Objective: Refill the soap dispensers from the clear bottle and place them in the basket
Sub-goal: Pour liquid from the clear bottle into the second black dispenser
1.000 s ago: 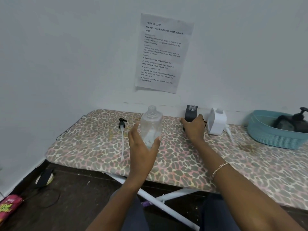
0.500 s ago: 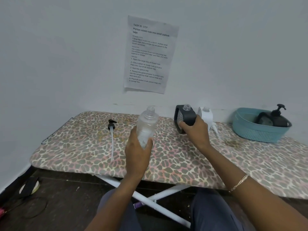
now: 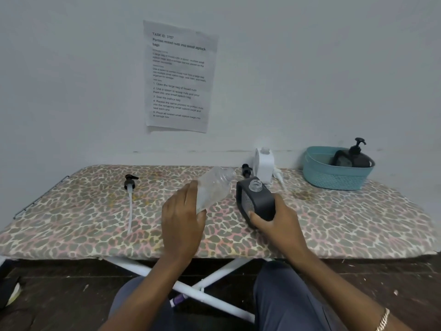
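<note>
The clear bottle is in the left hand, which is closed around its lower part. It is now tilted, with its open neck pointing right toward the black dispenser — half a second ago it stood almost upright. The right hand is closed around the black dispenser, which has come nearer to the person and leans left, its open mouth just beside the bottle neck.

Behind it a white dispenser stands near the wall, with a black pump beside it. Another pump lies well apart on the left of the board. The basket stands at the far right and holds a dark dispenser — the board between is free.
</note>
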